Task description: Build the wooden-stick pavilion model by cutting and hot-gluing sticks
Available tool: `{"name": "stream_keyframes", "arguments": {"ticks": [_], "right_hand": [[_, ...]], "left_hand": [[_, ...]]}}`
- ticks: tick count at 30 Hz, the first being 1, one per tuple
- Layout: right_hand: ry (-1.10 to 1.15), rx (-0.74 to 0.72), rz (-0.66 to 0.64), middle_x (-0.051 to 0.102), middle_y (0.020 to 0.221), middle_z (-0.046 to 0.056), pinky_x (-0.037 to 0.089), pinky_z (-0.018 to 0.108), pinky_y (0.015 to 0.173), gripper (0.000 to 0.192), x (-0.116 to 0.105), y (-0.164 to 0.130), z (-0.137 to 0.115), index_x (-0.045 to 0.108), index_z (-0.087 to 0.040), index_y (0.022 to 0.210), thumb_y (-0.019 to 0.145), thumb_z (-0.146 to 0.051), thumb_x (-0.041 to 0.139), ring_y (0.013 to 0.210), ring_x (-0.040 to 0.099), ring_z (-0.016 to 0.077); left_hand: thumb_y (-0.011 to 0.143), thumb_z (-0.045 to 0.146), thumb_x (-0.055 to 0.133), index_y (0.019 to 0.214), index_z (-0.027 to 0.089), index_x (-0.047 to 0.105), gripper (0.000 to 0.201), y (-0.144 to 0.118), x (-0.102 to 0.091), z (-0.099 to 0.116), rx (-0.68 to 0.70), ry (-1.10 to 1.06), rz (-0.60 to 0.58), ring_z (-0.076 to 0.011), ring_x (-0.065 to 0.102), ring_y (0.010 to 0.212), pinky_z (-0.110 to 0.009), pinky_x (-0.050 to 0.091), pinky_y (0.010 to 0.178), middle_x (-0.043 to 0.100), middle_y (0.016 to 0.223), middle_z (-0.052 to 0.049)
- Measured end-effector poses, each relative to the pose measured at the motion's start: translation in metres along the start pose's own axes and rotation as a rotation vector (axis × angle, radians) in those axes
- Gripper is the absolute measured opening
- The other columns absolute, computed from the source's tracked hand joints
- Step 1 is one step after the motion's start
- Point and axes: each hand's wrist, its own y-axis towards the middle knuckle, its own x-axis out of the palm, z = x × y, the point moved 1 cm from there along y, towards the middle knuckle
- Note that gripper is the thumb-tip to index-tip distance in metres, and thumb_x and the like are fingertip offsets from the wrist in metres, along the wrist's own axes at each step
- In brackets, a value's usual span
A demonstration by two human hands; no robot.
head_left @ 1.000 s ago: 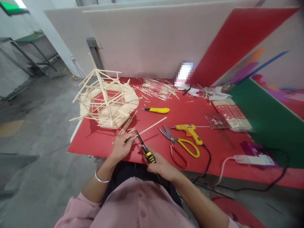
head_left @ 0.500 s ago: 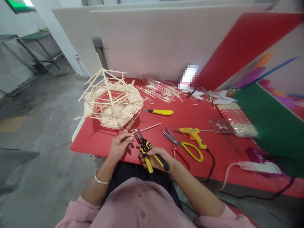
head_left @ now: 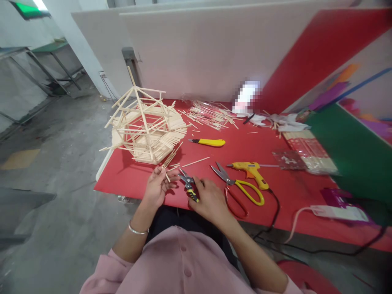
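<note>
A red table [head_left: 275, 192] carries everything, and places here are told from the wooden stick model [head_left: 145, 126] standing at its left end. Beyond the model's right side lies a heap of loose sticks [head_left: 208, 115]. To the model's right lie a yellow utility knife [head_left: 208, 142], then scissors [head_left: 237, 188] and a yellow glue gun [head_left: 249, 171]. Just in front of the model, the right hand [head_left: 210, 200] is closed around small yellow-and-black cutters [head_left: 188, 184], and the left hand [head_left: 157, 185] pinches a short stick piece [head_left: 167, 178] between its fingertips.
</note>
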Motion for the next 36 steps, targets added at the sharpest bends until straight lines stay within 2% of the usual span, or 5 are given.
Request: {"name": "stream_keyframes", "arguments": {"ticks": [6, 9, 17, 24, 36], "right_hand": [[0.041, -0.123, 0.253, 0.057, 0.119, 0.014, 0.036, 0.042, 0.091, 0.039, -0.001, -0.002, 0.005, 0.059, -0.019, 0.119, 0.087, -0.040, 0.052, 0.111, 0.050, 0.0295], [-0.063, 0.014, 0.384, 0.062, 0.111, 0.012, 0.040, 0.036, 0.083, 0.034, -0.008, -0.016, 0.037, 0.062, -0.017, 0.112, 0.092, -0.037, 0.044, 0.098, 0.056, 0.0239], [-0.249, 0.157, 0.265, 0.060, 0.121, 0.014, 0.042, 0.036, 0.086, 0.050, -0.020, -0.049, 0.108, 0.055, -0.012, 0.125, 0.078, -0.028, 0.059, 0.107, 0.053, 0.0290], [-0.176, 0.170, 0.074, 0.063, 0.097, 0.013, 0.037, 0.030, 0.066, 0.049, -0.033, -0.038, 0.110, 0.053, -0.019, 0.123, 0.075, -0.022, 0.059, 0.087, 0.059, 0.0261], [0.198, 0.192, 0.262, 0.066, 0.106, 0.010, 0.047, 0.030, 0.068, 0.054, -0.034, -0.052, 0.081, 0.047, -0.022, 0.134, 0.085, -0.045, 0.052, 0.088, 0.064, 0.0232]], "left_hand": [[0.069, 0.034, 0.078, 0.081, 0.016, 0.058, 0.029, -0.005, 0.006, -0.006, 0.072, 0.002, 0.052, -0.0085, 0.065, 0.062, -0.015, 0.047, 0.047, 0.071, 0.084, -0.001], [0.070, 0.039, 0.077, 0.080, 0.016, 0.061, 0.030, -0.010, 0.012, -0.013, 0.117, 0.078, 0.023, -0.0054, 0.054, 0.047, -0.014, 0.036, 0.039, 0.066, 0.065, 0.001], [0.066, 0.043, 0.079, 0.084, 0.014, 0.070, 0.035, -0.022, 0.050, -0.026, 0.177, 0.321, -0.083, -0.0046, 0.049, 0.044, -0.015, 0.035, 0.039, 0.064, 0.059, 0.001], [0.067, 0.036, 0.079, 0.082, 0.016, 0.072, 0.026, -0.033, 0.064, -0.033, 0.328, 0.480, -0.051, -0.0102, 0.061, 0.061, -0.021, 0.051, 0.056, 0.069, 0.071, -0.001], [0.082, 0.035, 0.065, 0.088, 0.017, 0.072, 0.020, -0.042, 0.027, -0.009, 0.555, 0.761, -0.113, -0.0159, 0.065, 0.077, -0.027, 0.053, 0.073, 0.071, 0.082, -0.005]]}}
